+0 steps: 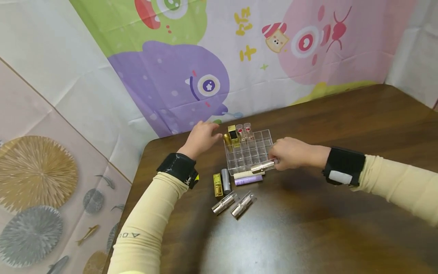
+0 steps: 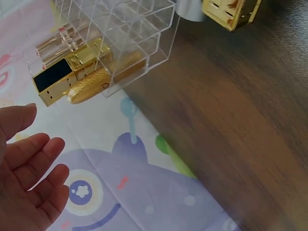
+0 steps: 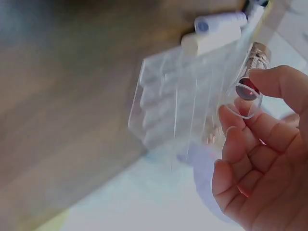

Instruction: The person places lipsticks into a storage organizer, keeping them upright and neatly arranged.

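My right hand [image 1: 291,153] pinches a lipstick [image 1: 263,166] with a clear cap over the front edge of a clear acrylic organizer [image 1: 249,150]. In the right wrist view, thumb and fingers grip that lipstick [image 3: 251,79] by its clear end, a dark red tip showing inside. Beside the organizer's back left corner, my left hand [image 1: 202,139] holds nothing, its fingers loosely bent. The back row of the organizer holds a gold bullet-shaped tube [image 2: 91,86], a gold and black lipstick [image 1: 233,133] and two clear-capped lipsticks [image 1: 244,132].
In front of the organizer lie a cream tube [image 1: 243,175] and a purple tube [image 1: 248,180]. A gold case [image 1: 218,185] and a grey tube [image 1: 226,181] lie to their left. Nearer are two more clear-capped lipsticks [image 1: 241,206]. A printed cloth [image 1: 171,80] hangs behind the wooden table [image 1: 325,213].
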### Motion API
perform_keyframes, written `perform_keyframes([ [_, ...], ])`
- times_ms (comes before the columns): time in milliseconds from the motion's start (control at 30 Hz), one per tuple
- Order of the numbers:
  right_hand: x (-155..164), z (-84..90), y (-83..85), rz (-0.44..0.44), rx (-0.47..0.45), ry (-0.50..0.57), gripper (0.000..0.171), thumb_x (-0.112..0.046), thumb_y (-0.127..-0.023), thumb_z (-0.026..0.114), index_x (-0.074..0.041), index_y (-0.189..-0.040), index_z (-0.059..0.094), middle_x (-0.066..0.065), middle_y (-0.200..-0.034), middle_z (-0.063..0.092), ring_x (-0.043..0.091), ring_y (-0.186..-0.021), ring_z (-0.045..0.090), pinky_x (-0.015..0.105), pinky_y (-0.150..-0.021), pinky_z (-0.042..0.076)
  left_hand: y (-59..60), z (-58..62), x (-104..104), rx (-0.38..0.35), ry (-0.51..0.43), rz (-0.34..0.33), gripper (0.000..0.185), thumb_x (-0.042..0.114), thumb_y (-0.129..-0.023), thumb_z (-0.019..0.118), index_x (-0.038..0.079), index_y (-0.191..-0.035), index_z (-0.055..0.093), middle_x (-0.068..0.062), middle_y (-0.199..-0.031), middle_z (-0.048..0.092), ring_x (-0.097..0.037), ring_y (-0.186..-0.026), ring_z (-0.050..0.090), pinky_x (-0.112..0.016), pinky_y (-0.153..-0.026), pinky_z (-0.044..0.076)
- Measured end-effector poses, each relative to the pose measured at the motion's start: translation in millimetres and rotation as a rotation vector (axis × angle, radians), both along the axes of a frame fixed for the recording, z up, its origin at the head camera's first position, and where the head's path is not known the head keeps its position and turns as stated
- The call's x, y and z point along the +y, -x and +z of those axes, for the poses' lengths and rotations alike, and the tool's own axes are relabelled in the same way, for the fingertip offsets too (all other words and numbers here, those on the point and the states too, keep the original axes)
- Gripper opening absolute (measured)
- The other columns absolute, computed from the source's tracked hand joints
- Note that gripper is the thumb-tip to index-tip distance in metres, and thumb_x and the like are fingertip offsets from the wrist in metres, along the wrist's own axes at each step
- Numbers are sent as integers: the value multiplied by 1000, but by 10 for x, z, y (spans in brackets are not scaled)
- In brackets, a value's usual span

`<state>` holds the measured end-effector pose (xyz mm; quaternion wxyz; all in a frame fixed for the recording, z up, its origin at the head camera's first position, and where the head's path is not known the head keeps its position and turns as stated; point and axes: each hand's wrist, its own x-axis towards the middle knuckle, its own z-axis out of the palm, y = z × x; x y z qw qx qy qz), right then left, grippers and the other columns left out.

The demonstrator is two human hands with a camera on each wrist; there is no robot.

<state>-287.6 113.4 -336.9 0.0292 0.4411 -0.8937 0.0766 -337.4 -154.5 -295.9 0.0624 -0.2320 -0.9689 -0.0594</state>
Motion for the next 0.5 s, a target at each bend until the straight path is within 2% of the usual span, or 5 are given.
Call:
perform_keyframes([
  [100,75,117,39,-33,4,17,7,-7,-68,62,-11,-65,58,-4,-61,47,11,-58,40,28,-54,34,-1,-24,-34,-3,0,9,36,24,-89,58,1,-117,60,-13,-116,61,-30,-100,52,-38,-91,38],
  [200,132,214,77,-61,4,34,3,-6,-68,61,-8,-67,60,-2,-65,48,13,-60,43,30,-56,37,-2,-51,-65,-4,-11,15,35,23,-89,59,2,-117,61,-13,-116,62,-31,-101,53,-38,-92,38],
  [500,149,463,301,-160,-34,-6,4,-10,-73,64,-8,-75,62,2,-75,52,16,-68,47,33,-63,41,-36,-148,-153,-42,-14,18,35,23,-89,58,1,-116,61,-14,-116,62,-32,-109,52,-40,-95,38],
])
